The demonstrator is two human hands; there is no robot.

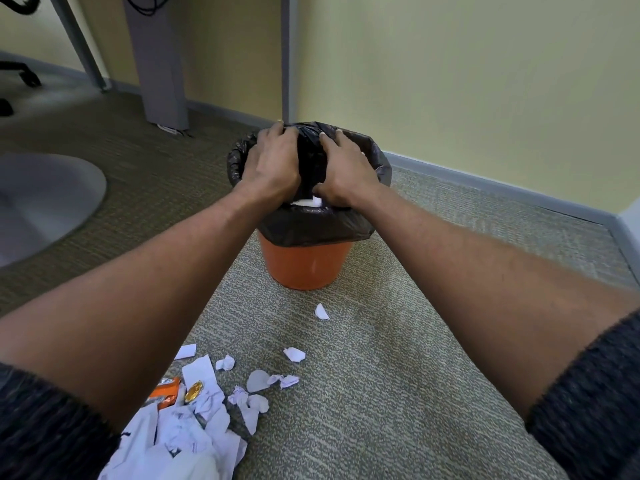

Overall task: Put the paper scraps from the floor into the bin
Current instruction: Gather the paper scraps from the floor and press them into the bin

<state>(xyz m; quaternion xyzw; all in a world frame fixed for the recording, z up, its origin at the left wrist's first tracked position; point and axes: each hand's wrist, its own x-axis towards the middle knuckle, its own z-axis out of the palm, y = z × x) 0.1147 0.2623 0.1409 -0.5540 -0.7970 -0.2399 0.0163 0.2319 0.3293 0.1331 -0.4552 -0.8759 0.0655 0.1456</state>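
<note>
1. Paper scraps lie in a loose heap on the carpet, below the left forearm, well short of both hands; a few stray pieces sit between the heap and the bin.
2. The bin – orange, lined with a black bag – stands under both hands. A bit of white paper shows inside, just below the right hand's thumb.
3. Left hand and right hand are palm-down over the opening, fingers curled onto bunched bag plastic.
4. Whether either hand pinches the white paper I cannot tell – the palms hide it.
5. An orange wrapper and a gold foil piece lie among the scraps.
</note>
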